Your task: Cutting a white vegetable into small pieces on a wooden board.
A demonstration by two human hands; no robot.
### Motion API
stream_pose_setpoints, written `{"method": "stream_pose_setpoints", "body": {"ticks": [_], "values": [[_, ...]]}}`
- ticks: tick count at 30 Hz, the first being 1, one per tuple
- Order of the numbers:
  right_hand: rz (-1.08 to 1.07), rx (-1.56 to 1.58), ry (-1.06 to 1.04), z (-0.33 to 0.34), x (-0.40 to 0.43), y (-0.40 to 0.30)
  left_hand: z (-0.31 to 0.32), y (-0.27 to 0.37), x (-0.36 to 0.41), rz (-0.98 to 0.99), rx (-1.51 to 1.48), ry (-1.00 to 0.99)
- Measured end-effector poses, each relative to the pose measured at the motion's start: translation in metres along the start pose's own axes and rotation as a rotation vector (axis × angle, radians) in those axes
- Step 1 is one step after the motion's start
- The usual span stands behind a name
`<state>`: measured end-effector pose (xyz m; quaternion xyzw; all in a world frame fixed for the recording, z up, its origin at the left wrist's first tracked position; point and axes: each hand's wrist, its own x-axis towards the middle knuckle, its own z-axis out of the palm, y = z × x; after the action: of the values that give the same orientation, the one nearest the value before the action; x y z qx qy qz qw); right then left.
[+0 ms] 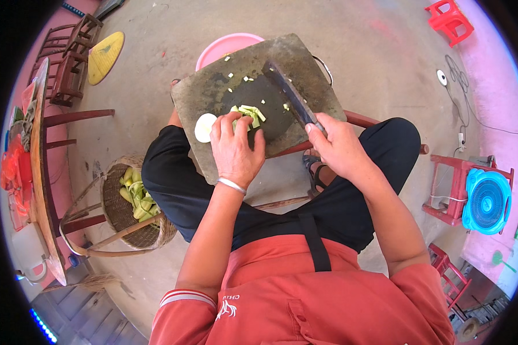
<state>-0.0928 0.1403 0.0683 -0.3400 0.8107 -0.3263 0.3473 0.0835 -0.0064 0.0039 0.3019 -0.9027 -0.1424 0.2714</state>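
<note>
My right hand (341, 144) grips the handle of a dark-bladed cleaver (292, 92), whose blade points up and left over the worn chopping board (319, 64). My left hand (237, 148), wearing a silver bangle, rests its fingertips on a small heap of pale green vegetable strips (251, 113). Left of those fingers lies a round white cut piece (205, 128), partly under the hand. Small pale bits are scattered over the board, with some near the blade. Part of the strips is hidden by my left fingers.
A pink basin (228, 43) shows behind the board. At left stand a wicker basket (112, 194) of green vegetables and a wooden table (39, 172). A blue fan (487, 201) is at the right, with a red plastic stool (449, 21) farther up and a cable (466, 92) along the wall.
</note>
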Motion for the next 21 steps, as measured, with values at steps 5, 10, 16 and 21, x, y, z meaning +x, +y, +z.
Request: {"method": "stream_pose_setpoints", "body": {"ticks": [5,10,16,21], "values": [[-0.072,-0.027,-0.007,0.013,-0.018,0.001,0.014,0.005,0.023,-0.067,0.144,-0.076],[-0.008,0.01,0.01,0.016,-0.016,0.008,0.022,0.01,0.028,0.043,0.19,-0.066],[0.052,0.142,0.027,0.019,-0.019,0.017,0.013,0.005,0.015,0.165,0.026,-0.105],[0.206,0.29,-0.012,0.014,-0.022,0.006,0.002,-0.006,0.01,0.152,0.027,-0.137]]}}
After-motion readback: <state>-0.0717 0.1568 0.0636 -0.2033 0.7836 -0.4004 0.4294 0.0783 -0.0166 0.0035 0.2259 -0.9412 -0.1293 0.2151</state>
